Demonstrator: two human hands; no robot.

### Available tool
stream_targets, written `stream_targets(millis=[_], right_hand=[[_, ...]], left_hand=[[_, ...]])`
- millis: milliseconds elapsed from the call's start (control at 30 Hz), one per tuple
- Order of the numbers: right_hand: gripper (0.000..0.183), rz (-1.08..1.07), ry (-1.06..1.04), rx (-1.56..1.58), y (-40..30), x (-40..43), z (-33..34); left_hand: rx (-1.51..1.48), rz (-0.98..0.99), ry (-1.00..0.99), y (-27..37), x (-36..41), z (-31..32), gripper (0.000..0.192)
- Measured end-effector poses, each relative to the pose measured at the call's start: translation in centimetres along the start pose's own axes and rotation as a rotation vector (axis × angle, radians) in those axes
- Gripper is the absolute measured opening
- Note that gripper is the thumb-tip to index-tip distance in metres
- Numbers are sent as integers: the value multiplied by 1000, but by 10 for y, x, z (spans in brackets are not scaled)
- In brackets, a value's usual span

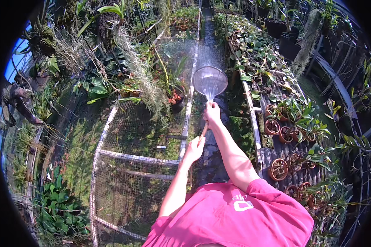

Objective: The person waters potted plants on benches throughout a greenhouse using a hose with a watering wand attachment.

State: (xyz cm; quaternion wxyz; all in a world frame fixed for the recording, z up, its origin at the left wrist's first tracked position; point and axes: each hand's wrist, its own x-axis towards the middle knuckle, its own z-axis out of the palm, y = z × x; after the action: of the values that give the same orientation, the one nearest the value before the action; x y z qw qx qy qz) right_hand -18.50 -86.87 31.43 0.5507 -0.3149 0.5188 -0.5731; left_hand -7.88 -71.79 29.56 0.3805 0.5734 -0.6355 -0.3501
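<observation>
My right hand [212, 113] grips the upper end of a slim tan handle or hose [205, 129] in front of my chest. Lower down, my left hand [194, 150] is closed around the same piece. Just beyond my right hand is a round, thin-rimmed head [211, 81] that looks like fine mesh. Water [209, 93] fans out from the top of my right hand across this head. Past it, a fine spray [211, 55] spreads over the path and the plants. How the head joins the handle is hidden by my fingers.
A wire-mesh bench [136, 129] with pale rails stands left of the narrow stone path [211, 157]. Several clay pots [279, 169] rest on a corrugated bench [267, 157] at right. Air plants [142, 68] hang at upper left, dark pots [289, 46] at upper right.
</observation>
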Motion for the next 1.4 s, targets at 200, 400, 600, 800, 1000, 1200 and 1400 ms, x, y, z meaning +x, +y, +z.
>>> stream_targets(millis=[200,400,600,800,1000,1200,1400], right_hand=[[20,-64,169,141,-56,-21,-87],[13,-3,376,189,-50,-55,-179],[13,-48,339,226,-28,-77,-218],[17,-48,467,218,-37,-96,-222],[11,-136,344,341,-32,-93,-223],[23,-37,193,365,-51,-101,-213],[20,-165,317,297,-55,-101,-210]], left_hand=[[49,57,-155,44,9,52,32],[46,136,-305,73,-25,111,33],[83,-37,-516,81,-53,122,34],[126,27,-585,86,-53,120,36],[76,37,-567,92,-55,115,34],[-6,26,-524,102,-49,109,36],[-22,68,-556,105,-46,111,36]])
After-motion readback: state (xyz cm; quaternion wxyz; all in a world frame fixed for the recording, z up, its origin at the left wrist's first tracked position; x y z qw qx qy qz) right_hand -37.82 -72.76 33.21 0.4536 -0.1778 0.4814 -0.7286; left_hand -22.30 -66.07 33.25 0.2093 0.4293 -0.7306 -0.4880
